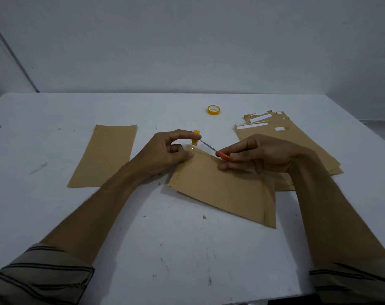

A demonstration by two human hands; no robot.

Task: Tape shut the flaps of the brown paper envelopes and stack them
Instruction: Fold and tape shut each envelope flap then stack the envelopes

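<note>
A brown envelope (pixel 222 190) lies slanted on the white table (pixel 165 249) in front of me. My left hand (pixel 165 153) pinches a small yellow tape roll (pixel 196 136) just above the envelope's far corner, with clear tape running down to the flap. My right hand (pixel 259 154) grips orange-handled scissors (pixel 218 151), blades pointing at the tape beside the roll. A single brown envelope (pixel 105 155) lies flat at the left. A pile of brown envelopes with white strips on open flaps (pixel 281 137) sits at the right, partly hidden by my right hand.
A second yellow tape roll (pixel 213 110) lies flat farther back near the table's middle. A grey wall rises behind the table's far edge. Small scraps and dark marks dot the tabletop near me.
</note>
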